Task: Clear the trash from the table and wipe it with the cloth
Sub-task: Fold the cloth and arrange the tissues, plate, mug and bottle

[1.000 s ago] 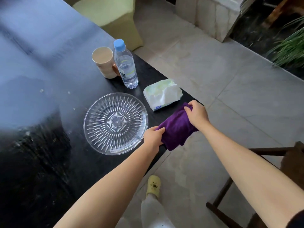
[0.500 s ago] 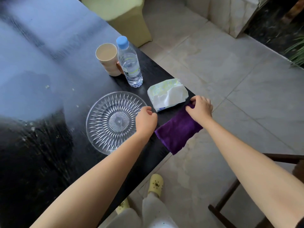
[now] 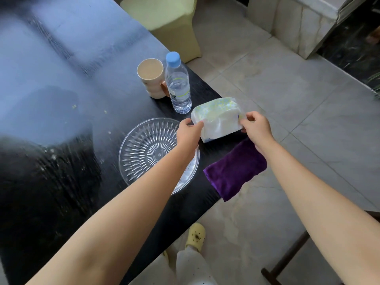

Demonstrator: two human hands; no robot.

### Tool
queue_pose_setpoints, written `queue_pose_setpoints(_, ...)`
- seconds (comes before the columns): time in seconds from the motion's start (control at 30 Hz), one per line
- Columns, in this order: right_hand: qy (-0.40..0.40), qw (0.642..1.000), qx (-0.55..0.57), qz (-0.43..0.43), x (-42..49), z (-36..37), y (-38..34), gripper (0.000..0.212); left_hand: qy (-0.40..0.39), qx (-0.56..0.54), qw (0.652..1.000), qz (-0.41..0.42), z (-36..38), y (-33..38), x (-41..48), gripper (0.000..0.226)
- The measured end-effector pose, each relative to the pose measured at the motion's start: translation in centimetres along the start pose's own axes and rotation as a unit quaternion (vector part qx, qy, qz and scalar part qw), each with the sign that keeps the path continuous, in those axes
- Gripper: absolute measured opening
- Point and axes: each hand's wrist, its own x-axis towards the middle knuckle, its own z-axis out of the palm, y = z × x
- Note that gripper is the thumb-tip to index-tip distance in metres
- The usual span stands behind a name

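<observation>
A purple cloth (image 3: 234,169) lies folded at the black table's (image 3: 61,182) right edge, partly hanging over it. Just beyond it sits a white and green tissue pack (image 3: 218,118). My left hand (image 3: 189,130) grips the pack's left end and my right hand (image 3: 255,124) pinches its right end. Small pale crumbs (image 3: 74,106) are scattered on the dark tabletop to the left. Neither hand touches the cloth.
A clear cut-glass plate (image 3: 152,153) lies under my left forearm. A beige cup (image 3: 151,78) and a water bottle (image 3: 177,83) with a blue cap stand behind the pack. A pale green stool (image 3: 164,23) and a dark chair frame (image 3: 287,256) stand on the tiled floor.
Both hands let go of the purple cloth, which now lies on the table edge, and moved forward onto the tissue pack.
</observation>
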Motion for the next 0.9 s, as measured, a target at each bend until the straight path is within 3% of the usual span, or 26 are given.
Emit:
queue_pose_setpoints(0.1,-0.055,0.997,0.046,-0.012,-1.4,0.6,-1.3,0.011,-0.027,-0.071,0.997,0.002,-2.8,-0.8,-0.7,0.048)
queue_pose_setpoints(0.2,-0.1,0.993,0.056,-0.03,-3.1,2.9,-2.0,0.002,-0.067,-0.168,0.983,-0.036,-6.1,-1.6,-1.3,0.042)
queue_pose_setpoints(0.33,-0.189,0.98,0.048,-0.032,-5.0,6.6,-2.9,0.011,0.029,-0.163,0.986,-0.016,-10.2,-1.9,-1.6,0.056)
queue_pose_setpoints(0.4,-0.214,0.976,0.029,-0.024,-5.3,8.2,-3.3,0.027,0.078,-0.16,0.984,-0.008,-12.4,-2.2,-1.6,0.058)
queue_pose_setpoints(0.47,-0.185,0.976,-0.098,-0.053,-5.0,9.3,-3.1,0.035,0.11,-0.183,0.977,-0.005,-14.7,-2.7,-1.9,0.062)
queue_pose_setpoints(0.53,-0.15,0.946,-0.272,-0.097,-4.9,10.2,-2.7,0.031,0.129,-0.224,0.966,-0.001,-16.9,-3.0,-2.2,0.061)
queue_pose_setpoints(0.6,-0.169,0.922,-0.339,-0.079,-5.1,11.1,-2.2,0.035,0.148,-0.255,0.955,-0.004,-19.0,-3.4,-2.8,0.057)
queue_pose_setpoints(0.67,-0.176,0.925,-0.335,-0.03,-5.1,11.9,-1.8,0.041,0.173,-0.265,0.949,-0.008,-21.0,-4.0,-3.2,0.058)
queue_pose_setpoints(0.73,-0.164,0.938,-0.305,0.0,-4.7,12.5,-1.4,0.031,0.191,-0.27,0.944,-0.009,-22.9,-4.5,-3.5,0.06)
queue_pose_setpoints(0.8,-0.166,0.957,-0.237,0.015,-4.5,13.2,-1.1,0.015,0.214,-0.278,0.936,-0.008,-24.9,-4.8,-3.6,0.061)
queue_pose_setpoints(0.9,-0.221,0.966,-0.128,0.032,-4.8,14.0,-1.5,0.014,0.245,-0.305,0.92,-0.001,-27.5,-4.8,-3.3,0.062)
